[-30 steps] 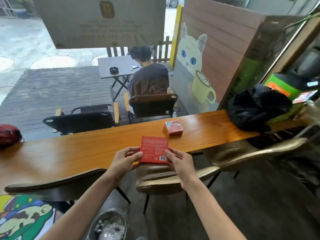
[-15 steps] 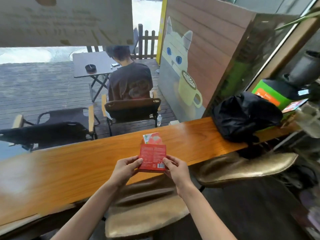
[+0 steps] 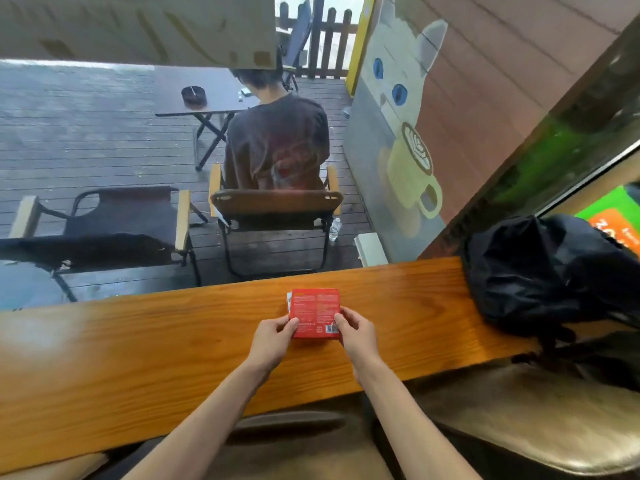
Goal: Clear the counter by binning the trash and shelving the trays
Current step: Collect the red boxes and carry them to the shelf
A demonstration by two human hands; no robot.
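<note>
Head view: both my hands hold red box (image 3: pixel 315 311) over wooden counter (image 3: pixel 166 344). Left hand (image 3: pixel 273 337) pinches its lower left corner, thumb on top face. Right hand (image 3: pixel 356 332) pinches lower right corner beside barcode. Sliver of second box (image 3: pixel 288 301) peeks out past red box's left edge; cannot tell whether the two touch. Black bag (image 3: pixel 540 271) sits on counter well to my right. Beyond glass, person (image 3: pixel 277 143) seated in folding chair (image 3: pixel 277 216), back to me.
</note>
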